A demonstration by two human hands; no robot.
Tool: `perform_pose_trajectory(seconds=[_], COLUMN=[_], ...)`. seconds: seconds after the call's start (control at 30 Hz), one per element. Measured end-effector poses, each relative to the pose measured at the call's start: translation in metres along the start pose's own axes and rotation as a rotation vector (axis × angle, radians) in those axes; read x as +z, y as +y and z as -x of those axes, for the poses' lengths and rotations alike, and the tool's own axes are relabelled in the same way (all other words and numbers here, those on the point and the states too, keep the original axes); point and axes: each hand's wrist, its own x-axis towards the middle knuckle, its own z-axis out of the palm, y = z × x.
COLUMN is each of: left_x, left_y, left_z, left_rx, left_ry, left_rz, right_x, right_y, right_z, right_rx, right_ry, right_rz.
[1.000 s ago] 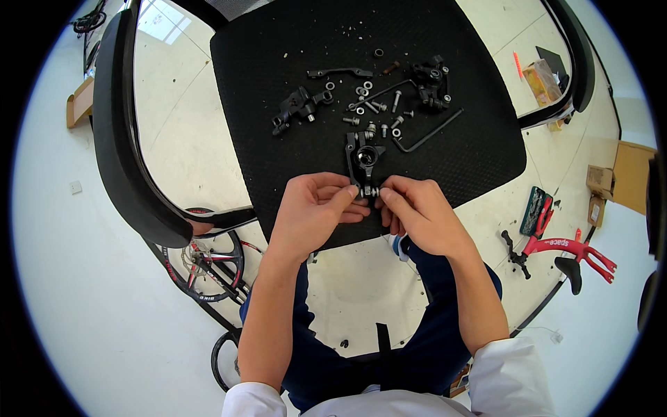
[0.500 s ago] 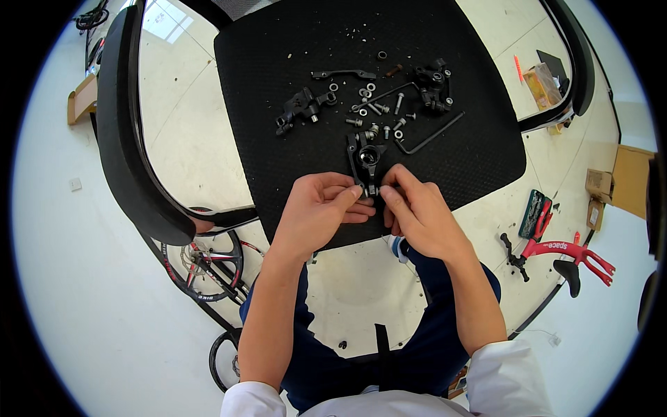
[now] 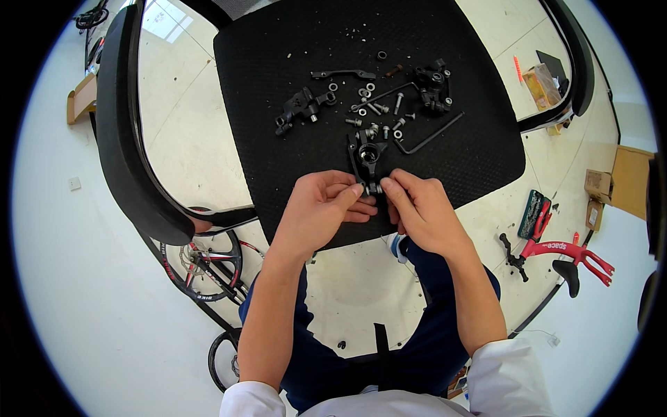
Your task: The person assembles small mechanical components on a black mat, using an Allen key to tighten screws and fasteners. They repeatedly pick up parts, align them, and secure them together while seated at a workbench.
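A black bicycle disc brake caliper (image 3: 369, 153) with a round opening stands at the near part of the chair seat, a bracket along its left side. Thumb and fingers of my left hand (image 3: 319, 208) are closed on its near end. Small silver hardware (image 3: 374, 188) shows there between my two hands. My right hand (image 3: 425, 214) pinches thumb against forefinger at the right of that hardware; whatever it grips is mostly hidden. Just beyond the caliper lie several loose silver bolts (image 3: 398, 104) and washers (image 3: 398, 134).
The black chair seat (image 3: 278, 167) also bears a second caliper (image 3: 303, 108), another caliper (image 3: 433, 87), a bracket (image 3: 343, 74) and a hex key (image 3: 431, 133). Armrests (image 3: 114, 125) flank it. On the floor are a red bike frame (image 3: 559, 248) and a bicycle wheel (image 3: 201, 264).
My right fingertips have shifted slightly, and more of the silver hardware at the caliper's near end shows. The caliper has tilted a little; my left hand is nearly still.
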Motion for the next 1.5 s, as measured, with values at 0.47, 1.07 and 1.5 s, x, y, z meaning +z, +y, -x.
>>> perform_pose_trajectory(seconds=[0.47,1.07,1.5], left_x=[-0.002,-0.002,-0.004], left_y=[0.001,0.002,0.004], left_z=[0.000,0.002,0.001], left_rx=[0.006,-0.003,0.011], left_ry=[-0.017,-0.018,-0.025], left_rz=[0.011,0.029,0.046], right_x=[-0.004,0.001,-0.001], right_y=[-0.011,0.005,0.003], right_z=[0.002,0.000,0.004], right_rx=[0.054,-0.153,-0.189], right_ry=[0.000,-0.006,0.041], right_rz=[0.026,0.193,0.175])
